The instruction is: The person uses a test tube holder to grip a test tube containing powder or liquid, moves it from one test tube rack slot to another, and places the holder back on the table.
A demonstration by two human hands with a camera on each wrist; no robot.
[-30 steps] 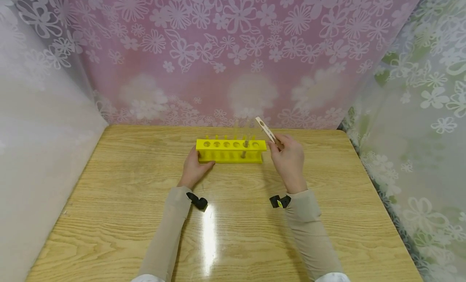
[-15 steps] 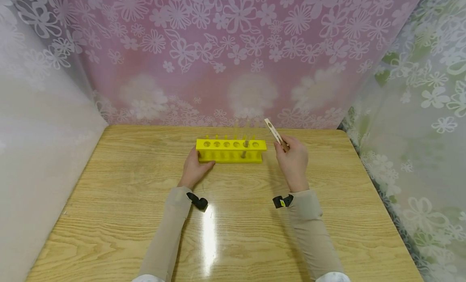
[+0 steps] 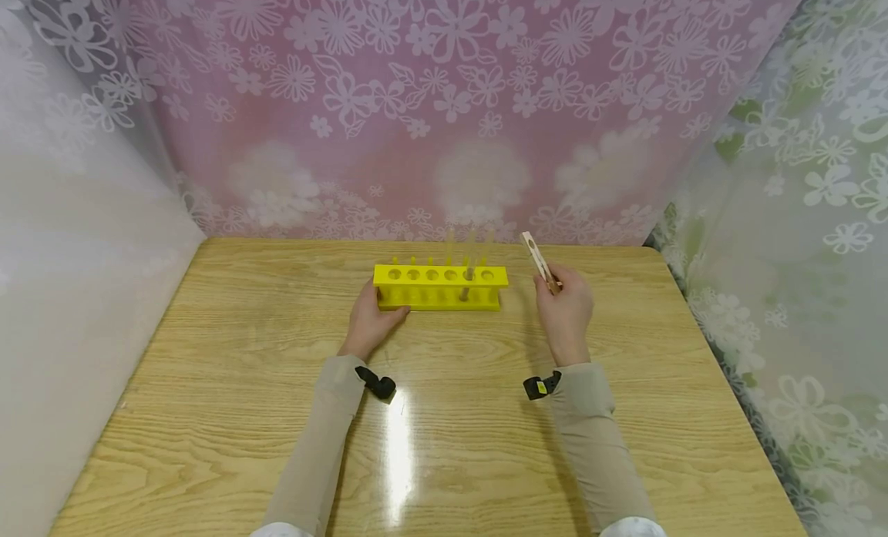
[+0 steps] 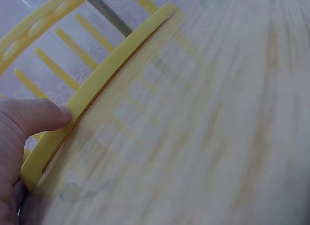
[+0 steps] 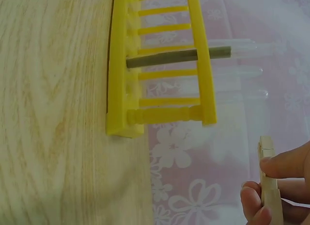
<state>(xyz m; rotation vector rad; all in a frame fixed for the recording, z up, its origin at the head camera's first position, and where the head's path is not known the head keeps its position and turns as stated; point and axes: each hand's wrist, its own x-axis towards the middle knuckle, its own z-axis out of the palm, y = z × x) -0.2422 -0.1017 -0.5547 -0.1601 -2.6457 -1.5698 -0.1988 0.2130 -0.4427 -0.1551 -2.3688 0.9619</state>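
My left hand (image 3: 370, 319) grips the left end of a yellow test tube rack (image 3: 440, 276), its thumb (image 4: 46, 113) lying on the front of the base. One test tube (image 5: 164, 57) with a grey-green column inside stands in the rack's fifth hole from the left. Behind the top plate, faint clear tubes (image 5: 242, 95) sit over the rear pegs. To the right of the rack and apart from it, my right hand (image 3: 567, 310) pinches a wooden test tube holder (image 3: 536, 253). The holder tilts up and to the left, with nothing seen in its tip.
The rack stands on a wood-grain table (image 3: 458, 429) near its back edge. A pink flowered curtain (image 3: 416, 121) hangs just behind, with pale curtains at both sides. A black wrist camera (image 3: 539, 386) sits on each sleeve.
My right hand has moved to the right with the wooden test tube holder, away from the rack, and the holder has turned more upright. The left hand and the rack have stayed put.
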